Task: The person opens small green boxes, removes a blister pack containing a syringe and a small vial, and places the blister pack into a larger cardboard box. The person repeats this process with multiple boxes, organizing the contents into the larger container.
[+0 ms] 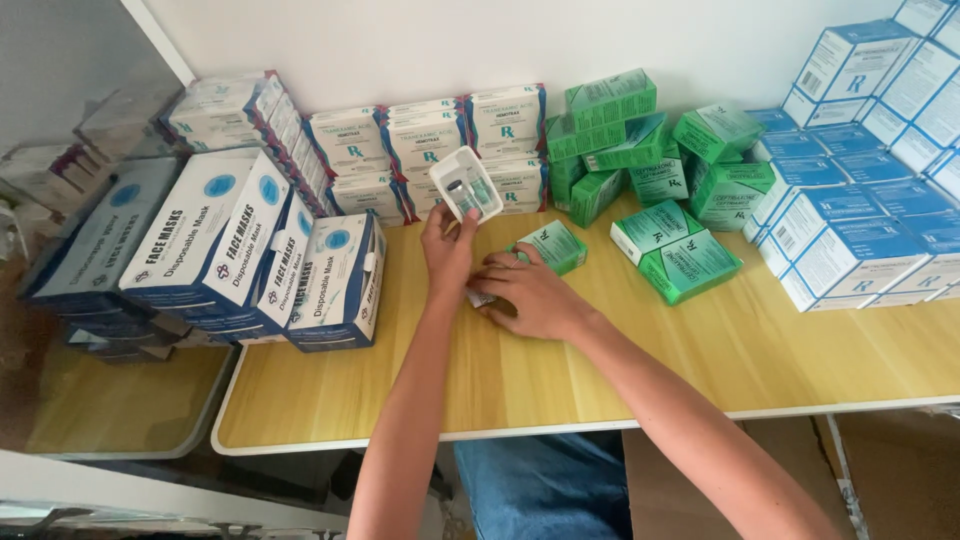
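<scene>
Up top, left hand: the left hand (447, 248) is raised off the counter (400, 390), its fingers (432, 215) clamped on the lower edge of a white plastic tray (465, 183).
Tray: held tilted in the air in front of the white-and-green boxes, with a small vial (459, 190) lying in one of its compartments.
Right hand: the right hand (535, 298) lies low on the counter, fingers curled together over something small and pale at the fingertips; what it is cannot be told.
Green carton: a small green carton (553, 245) lies on the counter just beyond the right hand, touching the fingers.
Counter: light wood top with a white rim.
Left side: stacked blue-and-white mask boxes (215, 235), some leaning.
Back row: white-and-green boxes (430, 140) stacked against the wall.
Middle right: a loose heap of green boxes (650, 140), with two more lying flat nearer the edge (680, 255).
Far right: blue-and-white boxes (850, 210) piled high.
Below: the person's legs in blue denim (545, 490) under the counter edge.
</scene>
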